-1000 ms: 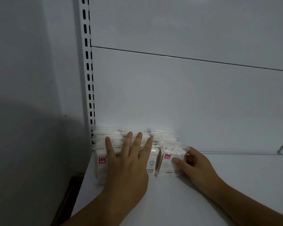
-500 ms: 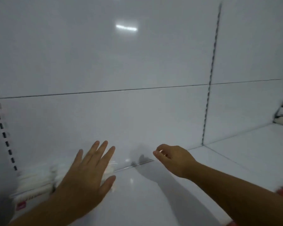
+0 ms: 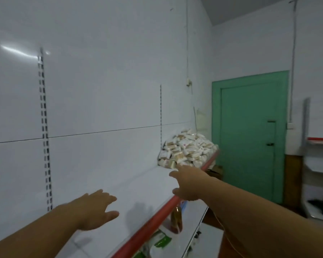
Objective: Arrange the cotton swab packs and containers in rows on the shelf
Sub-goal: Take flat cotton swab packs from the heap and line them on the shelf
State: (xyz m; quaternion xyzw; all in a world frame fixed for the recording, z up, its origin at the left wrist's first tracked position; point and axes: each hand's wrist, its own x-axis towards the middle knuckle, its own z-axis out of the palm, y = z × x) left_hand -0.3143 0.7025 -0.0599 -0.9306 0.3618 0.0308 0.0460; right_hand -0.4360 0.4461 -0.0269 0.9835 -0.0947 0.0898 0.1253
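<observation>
A loose heap of white cotton swab packs [image 3: 187, 150] lies at the far right end of the white shelf [image 3: 138, 185], against the back panel. My right hand [image 3: 189, 181] stretches toward the heap with fingers spread, holding nothing, a short way from the nearest packs. My left hand [image 3: 96, 209] hovers open over the bare shelf board nearer to me, palm down, holding nothing. The arranged packs at the shelf's left end are out of view.
The shelf has a red front edge [image 3: 157, 216]. A lower shelf holds a brown bottle [image 3: 176, 218] and green-and-white packets [image 3: 160, 241]. A green door [image 3: 250, 135] stands to the right, with another shelf unit [image 3: 319, 164] beyond it.
The view has swung right from the arranged packs at the left end to the heap. Both hands left those packs; the right hand now stretches toward the heap.
</observation>
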